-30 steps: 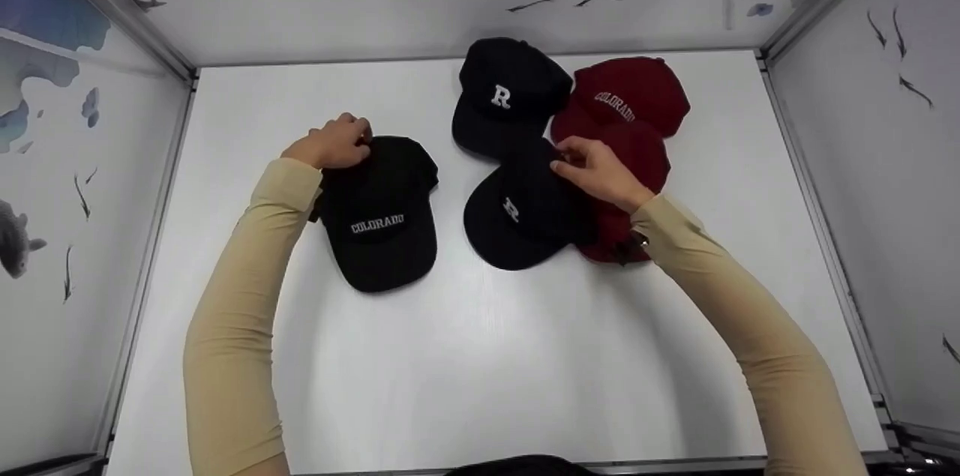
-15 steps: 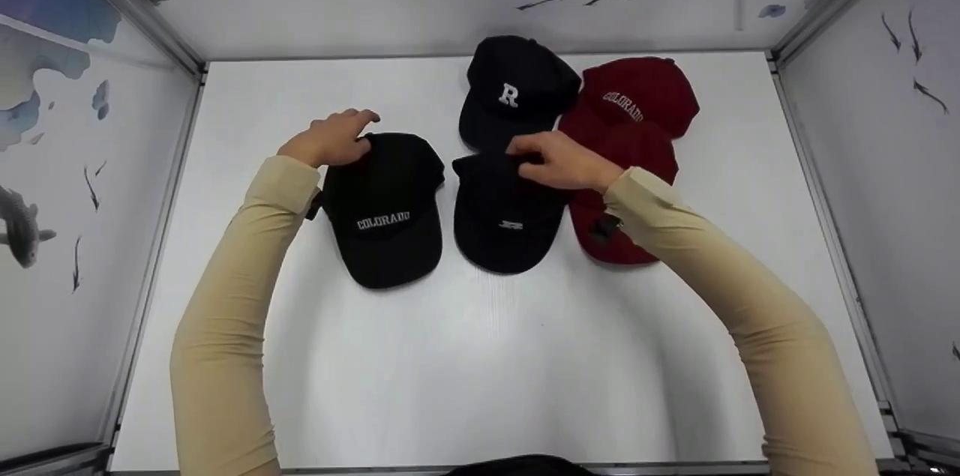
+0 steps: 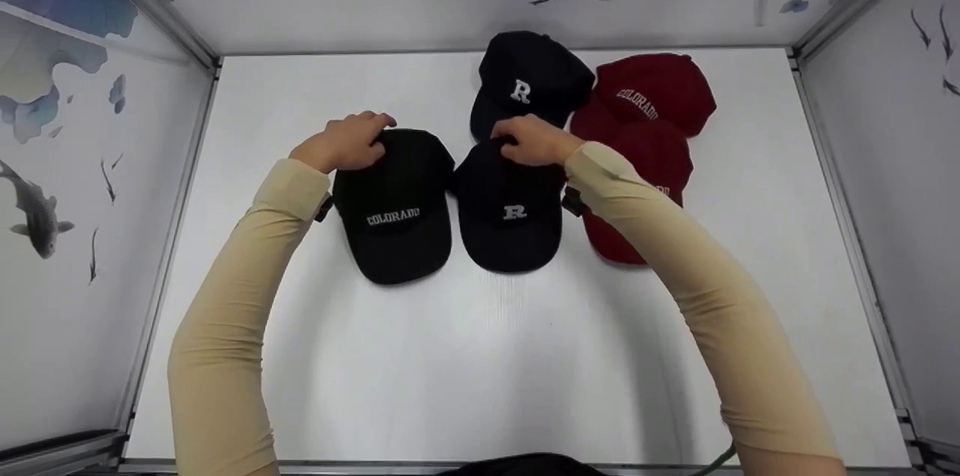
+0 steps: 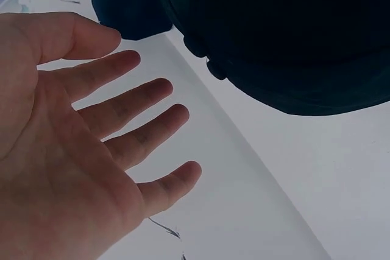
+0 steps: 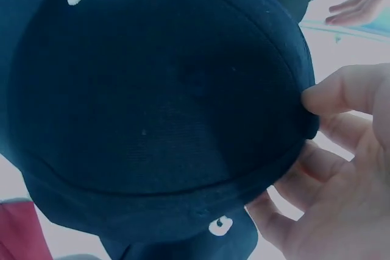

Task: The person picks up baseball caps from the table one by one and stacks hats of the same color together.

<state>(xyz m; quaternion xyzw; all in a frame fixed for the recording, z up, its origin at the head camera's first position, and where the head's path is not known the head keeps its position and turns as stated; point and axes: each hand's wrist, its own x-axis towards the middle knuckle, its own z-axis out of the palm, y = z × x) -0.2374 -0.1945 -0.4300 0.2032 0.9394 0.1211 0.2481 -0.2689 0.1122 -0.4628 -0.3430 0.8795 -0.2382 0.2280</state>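
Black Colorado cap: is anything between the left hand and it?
Nothing visible. In the head view the left hand sits at the back edge of the black Colorado cap. The left wrist view shows straight fingers off the fabric, with bare table in the gap.
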